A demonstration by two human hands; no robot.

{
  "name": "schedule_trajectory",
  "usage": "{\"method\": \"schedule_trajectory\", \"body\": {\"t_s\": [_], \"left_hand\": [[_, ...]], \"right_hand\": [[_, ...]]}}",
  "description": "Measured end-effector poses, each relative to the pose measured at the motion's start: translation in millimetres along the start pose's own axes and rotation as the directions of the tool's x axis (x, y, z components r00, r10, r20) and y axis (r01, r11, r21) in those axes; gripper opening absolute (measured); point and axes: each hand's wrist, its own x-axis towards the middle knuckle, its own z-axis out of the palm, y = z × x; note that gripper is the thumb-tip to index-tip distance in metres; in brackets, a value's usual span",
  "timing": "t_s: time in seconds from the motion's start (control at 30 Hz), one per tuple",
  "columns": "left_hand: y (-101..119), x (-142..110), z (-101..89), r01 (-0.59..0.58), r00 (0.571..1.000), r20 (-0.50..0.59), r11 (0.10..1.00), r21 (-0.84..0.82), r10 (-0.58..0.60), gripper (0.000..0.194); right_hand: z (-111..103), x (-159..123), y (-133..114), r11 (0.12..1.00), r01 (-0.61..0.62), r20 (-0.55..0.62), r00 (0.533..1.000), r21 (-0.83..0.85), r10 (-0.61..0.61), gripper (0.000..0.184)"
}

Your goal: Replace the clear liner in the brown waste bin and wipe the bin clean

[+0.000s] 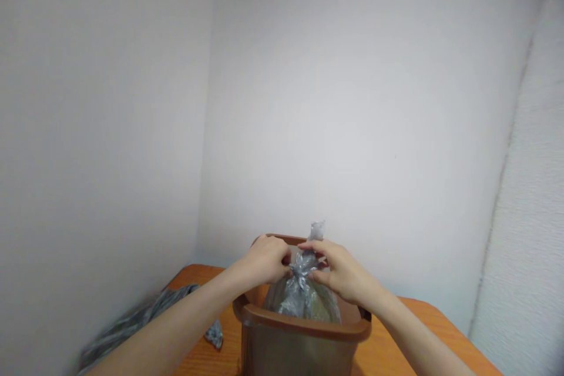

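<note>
I see the knotted translucent plastic bag sitting inside the brown plastic bin, its twisted neck rising above the rim; my left hand pinches it at the knot; my right hand brackets the neck, though I cannot tell whether it grips; a striped grey cloth lies left on the wooden table.

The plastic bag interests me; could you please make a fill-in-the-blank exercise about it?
The plastic bag sits ____ (inside or beside) the brown bin.
The left hand and right hand are at the bag's ____ (neck or base).
In the picture, the grey bundle lies ____ of the bin.

Missing words: inside; neck; left.
</note>
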Motion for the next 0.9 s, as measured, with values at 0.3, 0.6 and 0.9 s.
{"method": "schedule_trajectory", "body": {"t_s": [0.3,0.6,0.9], "left_hand": [[6,-9,-6.9,0.015,1.0,-0.025,1.0,-0.025,-0.016,0.013],[-2,-16,-17.1,0.114,0.993,0.0,0.992,0.053,-0.114,0.015],[-1,-23,-17.8,0.012,1.0,0.021,1.0,-0.01,-0.012,0.033]], "right_hand": [[-3,-8,-31,0.874,0.13,-0.091,0.977,-0.467,-0.194,0.028],[-16,-18,-8,0.836,0.1,-0.124,0.973,-0.54,-0.197,0.005],[-33,-35,14,0.979,0.017,-0.187,0.981,-0.203,-0.056,0.012]]}}
